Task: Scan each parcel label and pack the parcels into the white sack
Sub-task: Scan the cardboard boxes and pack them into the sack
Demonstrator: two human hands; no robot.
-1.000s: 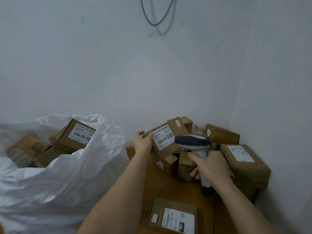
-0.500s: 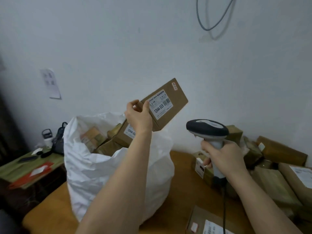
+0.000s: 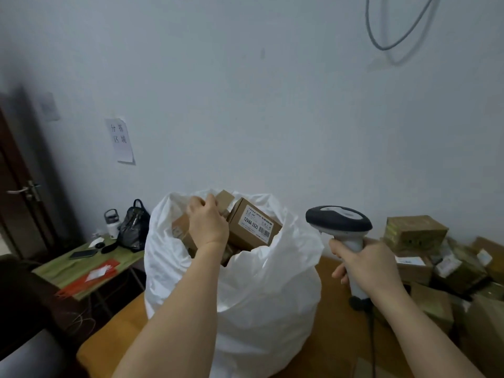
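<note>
White sack [image 3: 261,290]: it stands on the wooden table [image 3: 335,317] with its mouth gaping at about 12 o'clock from the person, brown parcels already heaped to the brim. Best to lower the next box into a hollow, not on the peak, since the heap looks ready to shed anything balanced on top.

Waiting parcels [image 3: 441,257]: a loose pile at 3 o'clock on the table, well apart from the sack; by my reckoning plenty remains to scan.

Labelled parcel [image 3: 253,227]: it lies tilted on top of the load at the sack's 1 o'clock side, label up (the printed code reads 12V4A-5525). It touches the box under the hand, so a careless shove could tip it over the rim.

Parcel in hand [image 3: 225,200]: a smaller brown box just inside the mouth, mostly hidden behind the hand; only a corner shows. It should be seated flat before being let go.

Left hand [image 3: 208,226]: fingers curled over that box, holding it down in the sack. I would press gently and withdraw straight up, so the thin sack wall is not dragged.

Scanner [image 3: 339,227]: upright at 2 o'clock, its dark head pointing toward the sack, cable trailing down.

Right hand [image 3: 365,266]: wrapped round the scanner's handle; whether a finger rests on the trigger I cannot tell.
</note>
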